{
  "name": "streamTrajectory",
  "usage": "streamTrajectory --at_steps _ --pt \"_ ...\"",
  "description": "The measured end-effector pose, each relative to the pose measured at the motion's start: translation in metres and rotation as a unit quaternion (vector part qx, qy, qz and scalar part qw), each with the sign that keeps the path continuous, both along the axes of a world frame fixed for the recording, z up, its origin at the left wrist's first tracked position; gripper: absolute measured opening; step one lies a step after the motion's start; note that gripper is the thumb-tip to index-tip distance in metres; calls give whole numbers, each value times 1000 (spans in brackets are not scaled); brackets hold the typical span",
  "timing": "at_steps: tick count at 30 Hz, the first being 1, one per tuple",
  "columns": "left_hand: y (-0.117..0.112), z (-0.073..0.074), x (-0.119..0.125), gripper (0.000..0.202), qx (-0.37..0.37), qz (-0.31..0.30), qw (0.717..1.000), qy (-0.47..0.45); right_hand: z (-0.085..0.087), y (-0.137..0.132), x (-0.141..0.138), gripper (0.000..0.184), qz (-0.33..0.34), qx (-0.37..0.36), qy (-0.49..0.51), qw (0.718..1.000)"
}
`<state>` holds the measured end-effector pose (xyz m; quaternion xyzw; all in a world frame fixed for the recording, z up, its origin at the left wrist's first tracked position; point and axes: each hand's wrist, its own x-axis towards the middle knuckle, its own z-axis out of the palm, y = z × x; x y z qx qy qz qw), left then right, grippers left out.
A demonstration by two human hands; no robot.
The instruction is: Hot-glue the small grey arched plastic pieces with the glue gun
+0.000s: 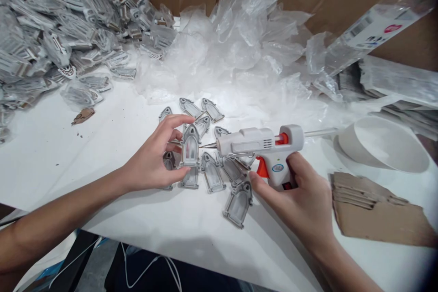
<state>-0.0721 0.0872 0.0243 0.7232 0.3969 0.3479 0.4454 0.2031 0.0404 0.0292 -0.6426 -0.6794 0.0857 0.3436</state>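
Between the thumb and fingers of my left hand (pixel 155 155) is a small grey arch-shaped frame (pixel 190 147), held upright above the table. My right hand (pixel 304 200) grips a white hot glue gun (pixel 260 143) by its handle, with the thumb low near the orange trigger. A clear glue stick (pixel 320 132) sticks out of the gun's back. The metal nozzle (pixel 208 146) points left and meets the frame's right edge; whether it touches, I cannot tell. Several similar frames lie around and under both hands, one (pixel 238 204) nearest the table's front.
Bagged grey parts (pixel 61 23) are heaped at the back left. Crumpled clear plastic bags (pixel 239 45) fill the back middle. At right are a white bowl (pixel 383 146), torn cardboard (pixel 383 212) and a labelled plastic bag (pixel 372 27). White cables (pixel 150 264) hang below the table's front edge.
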Motion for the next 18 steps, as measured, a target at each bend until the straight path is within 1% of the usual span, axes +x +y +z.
streamTrajectory --at_steps 3,5,11,18 --pt "-1 0 1 78 7 -7 1000 -2 0 0 -1 36 -7 -14 1 1000" --pt "-2 2 2 79 0 -10 1000 -15 0 0 -1 36 -6 -17 6 1000" --pt "-2 5 2 85 -30 -12 999 -32 0 0 0 51 3 1 -3 1000" --pt "-2 4 2 89 -45 -27 998 -39 -4 0 0 50 26 37 -42 998"
